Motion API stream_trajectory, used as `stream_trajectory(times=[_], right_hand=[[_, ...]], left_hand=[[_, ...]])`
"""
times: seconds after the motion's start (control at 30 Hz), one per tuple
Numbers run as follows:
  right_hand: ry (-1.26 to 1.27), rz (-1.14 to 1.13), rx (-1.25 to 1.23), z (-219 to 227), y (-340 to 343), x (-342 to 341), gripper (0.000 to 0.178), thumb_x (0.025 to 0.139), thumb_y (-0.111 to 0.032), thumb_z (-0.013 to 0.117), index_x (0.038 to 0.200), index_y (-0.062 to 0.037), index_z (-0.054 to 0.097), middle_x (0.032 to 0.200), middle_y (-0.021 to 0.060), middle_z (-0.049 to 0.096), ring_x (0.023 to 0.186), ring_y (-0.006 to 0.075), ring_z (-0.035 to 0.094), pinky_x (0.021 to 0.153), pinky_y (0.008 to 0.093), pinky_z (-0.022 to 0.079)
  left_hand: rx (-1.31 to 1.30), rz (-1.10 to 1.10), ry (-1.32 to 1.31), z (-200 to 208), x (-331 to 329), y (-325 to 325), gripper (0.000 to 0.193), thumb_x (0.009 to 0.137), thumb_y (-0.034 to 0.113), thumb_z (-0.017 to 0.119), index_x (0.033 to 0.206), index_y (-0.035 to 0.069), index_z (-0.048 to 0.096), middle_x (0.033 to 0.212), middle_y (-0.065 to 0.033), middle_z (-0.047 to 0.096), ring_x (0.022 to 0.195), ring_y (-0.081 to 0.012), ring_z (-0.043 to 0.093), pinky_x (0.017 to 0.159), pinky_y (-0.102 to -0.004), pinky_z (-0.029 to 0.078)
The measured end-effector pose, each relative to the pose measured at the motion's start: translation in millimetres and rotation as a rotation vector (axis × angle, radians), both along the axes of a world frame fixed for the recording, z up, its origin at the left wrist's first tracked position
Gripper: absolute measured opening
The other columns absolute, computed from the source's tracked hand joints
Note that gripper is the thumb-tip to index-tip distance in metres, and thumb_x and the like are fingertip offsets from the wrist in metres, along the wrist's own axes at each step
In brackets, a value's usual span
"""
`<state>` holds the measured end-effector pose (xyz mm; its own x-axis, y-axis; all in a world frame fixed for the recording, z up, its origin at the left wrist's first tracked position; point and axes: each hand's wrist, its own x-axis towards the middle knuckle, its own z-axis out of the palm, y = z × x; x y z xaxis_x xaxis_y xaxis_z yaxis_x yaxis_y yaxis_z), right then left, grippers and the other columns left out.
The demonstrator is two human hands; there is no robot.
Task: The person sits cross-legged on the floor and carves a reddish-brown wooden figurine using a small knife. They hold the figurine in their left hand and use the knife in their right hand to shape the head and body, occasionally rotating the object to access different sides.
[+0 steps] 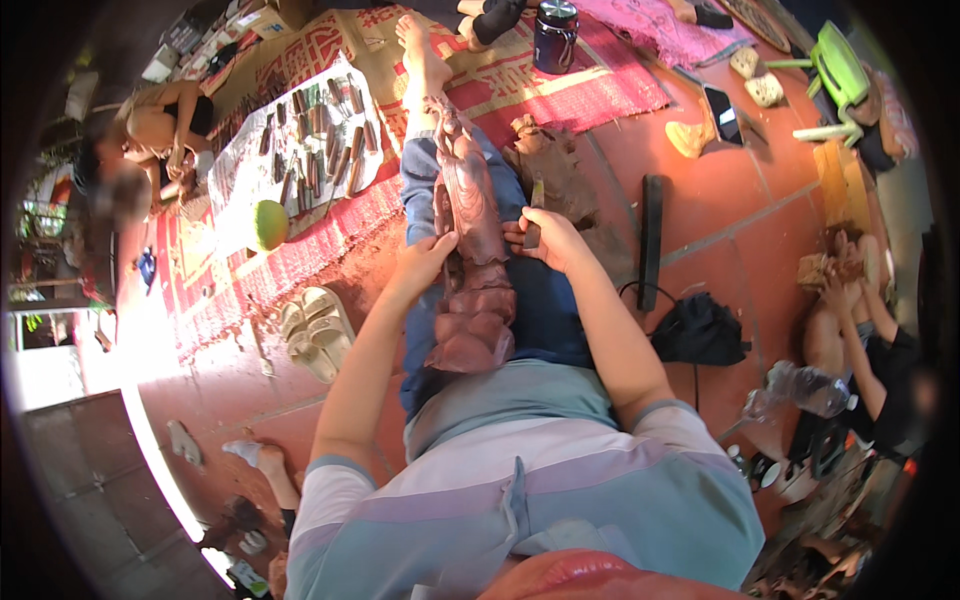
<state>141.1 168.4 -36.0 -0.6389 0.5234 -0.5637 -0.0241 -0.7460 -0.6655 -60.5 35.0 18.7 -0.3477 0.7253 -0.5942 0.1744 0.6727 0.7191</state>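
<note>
A reddish-brown carved wooden figure (pixel 470 205) lies lengthwise along my legs, its rounded base toward my belly and its narrower, detailed end toward my foot. My left hand (pixel 426 264) is closed on the figure's left edge near its middle. On the other side, my right hand (pixel 553 240) pinches a narrow, flat tool (pixel 537 192), yellowish at the top and dark below. Its exact kind cannot be made out. The fingers of that hand are close beside the figure; whether they touch it is unclear.
Wood-handled carving tools (pixel 318 135) lie on a white sheet, near a green round fruit (pixel 268 225). Sandals (pixel 317 333) are at left; a rough wood piece (pixel 553 170), a dark bar (pixel 651 240) and a black bag (pixel 700 330) at right. Other people sit on both sides.
</note>
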Motion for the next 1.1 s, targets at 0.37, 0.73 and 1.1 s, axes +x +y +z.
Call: stream_trajectory(times=[0.37, 0.73, 1.1], right_hand=[[0.174, -0.161, -0.082, 18.9, -20.8, -12.2, 0.028, 0.094, -0.028, 0.047, 0.074, -0.0097, 0.053, 0.083, 0.0045, 0.060, 0.075, 0.0177, 0.059, 0.072, 0.0349, 0.048], [0.251, 0.069, 0.533, 145.0, -78.2, 3.6, 0.037, 0.097, -0.026, 0.041, 0.073, -0.0027, 0.055, 0.089, 0.0085, 0.058, 0.094, 0.0123, 0.052, 0.086, 0.0264, 0.037], [0.533, -0.151, 0.612, 198.0, -56.0, 41.0, 0.028, 0.099, -0.020, 0.042, 0.099, 0.0020, 0.058, 0.103, 0.0138, 0.062, 0.098, 0.0238, 0.063, 0.086, 0.0365, 0.051]], left_hand=[[0.268, 0.228, -0.339, -36.3, -3.3, -2.6, 0.050, 0.093, 0.041, 0.052, 0.126, 0.003, 0.049, 0.118, -0.0074, 0.056, 0.105, -0.0193, 0.054, 0.092, -0.0331, 0.043], [0.614, 0.289, -0.779, 44.6, 39.9, -45.7, 0.075, 0.089, 0.061, 0.042, 0.142, 0.009, 0.030, 0.138, -0.0137, 0.043, 0.125, -0.0273, 0.045, 0.105, -0.0440, 0.036], [0.949, 0.171, -1.094, 60.6, 41.4, -27.0, 0.098, 0.077, 0.079, 0.034, 0.142, 0.005, 0.029, 0.135, -0.0205, 0.043, 0.119, -0.0349, 0.049, 0.099, -0.0477, 0.042]])
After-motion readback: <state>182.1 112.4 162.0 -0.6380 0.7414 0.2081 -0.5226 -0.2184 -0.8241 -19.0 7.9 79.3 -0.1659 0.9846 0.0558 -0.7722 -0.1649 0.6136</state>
